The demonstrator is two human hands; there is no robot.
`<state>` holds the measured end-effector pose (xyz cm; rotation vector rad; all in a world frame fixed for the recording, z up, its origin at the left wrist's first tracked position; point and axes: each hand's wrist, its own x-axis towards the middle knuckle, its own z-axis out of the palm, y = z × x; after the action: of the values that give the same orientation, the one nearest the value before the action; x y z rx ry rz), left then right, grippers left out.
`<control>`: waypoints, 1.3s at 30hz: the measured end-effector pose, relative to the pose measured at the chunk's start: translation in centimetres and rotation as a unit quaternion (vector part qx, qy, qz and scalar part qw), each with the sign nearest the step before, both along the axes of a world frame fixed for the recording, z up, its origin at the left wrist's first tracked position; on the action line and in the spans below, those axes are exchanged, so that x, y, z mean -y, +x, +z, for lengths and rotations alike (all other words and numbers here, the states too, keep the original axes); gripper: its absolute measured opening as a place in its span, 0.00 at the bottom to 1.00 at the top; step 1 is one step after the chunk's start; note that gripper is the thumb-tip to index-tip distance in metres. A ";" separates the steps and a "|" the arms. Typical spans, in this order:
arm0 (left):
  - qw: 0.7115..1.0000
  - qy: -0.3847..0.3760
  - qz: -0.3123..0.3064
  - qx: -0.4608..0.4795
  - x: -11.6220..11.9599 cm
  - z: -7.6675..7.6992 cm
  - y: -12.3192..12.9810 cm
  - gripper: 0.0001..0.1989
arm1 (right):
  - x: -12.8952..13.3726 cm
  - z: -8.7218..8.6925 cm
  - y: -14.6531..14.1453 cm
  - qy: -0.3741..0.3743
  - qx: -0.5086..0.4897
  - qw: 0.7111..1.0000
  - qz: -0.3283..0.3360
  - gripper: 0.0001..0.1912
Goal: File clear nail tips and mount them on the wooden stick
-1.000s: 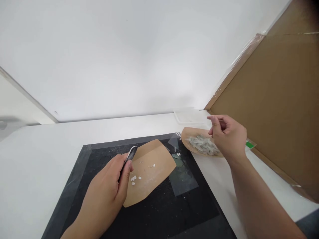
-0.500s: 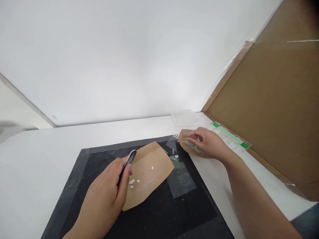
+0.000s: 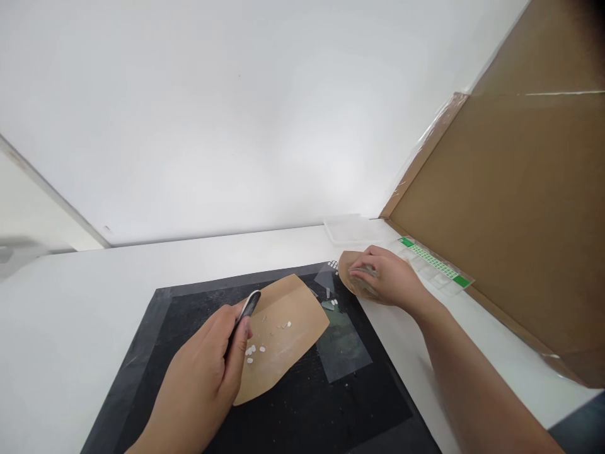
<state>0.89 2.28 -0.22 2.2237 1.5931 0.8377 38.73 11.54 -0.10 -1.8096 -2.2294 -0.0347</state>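
In my left hand point(image 3: 201, 372), fingers wrapped round it, is a slim dark object with a white edge point(image 3: 250, 304); most of it is hidden in the grip. Beneath and beside that hand lies a brown paper sheet point(image 3: 302, 302), with several small white oval pieces point(image 3: 262, 349) and tiny clear bits on it. Over at the right, my right hand point(image 3: 392, 277) is closed in a pinch above a smaller brown paper point(image 3: 346, 260) that bears clear pieces. Whatever sits between those fingertips is too small to make out.
A black mat point(image 3: 189, 315) underlies the larger brown sheet. Clear film point(image 3: 347, 353) and small white squares point(image 3: 332, 264) lie near its right edge. A clear plastic tray point(image 3: 345, 230) and a green-labelled clear case point(image 3: 432, 258) stand behind, beside a cardboard panel point(image 3: 520, 221).
My right hand has shifted slightly left and down over the smaller brown paper. My left hand keeps its hold on the dark object. The whole view has shifted a little.
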 end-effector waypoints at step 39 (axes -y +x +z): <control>1.000 0.017 -0.013 0.010 0.0 -0.3 0.2 0.13 | 0.8 2.0 0.7 0.078 -0.166 0.983 0.016 0.15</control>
<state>1.08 2.30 -0.54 2.2481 1.5483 0.8833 39.41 10.77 1.94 -1.5661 -1.9630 0.0903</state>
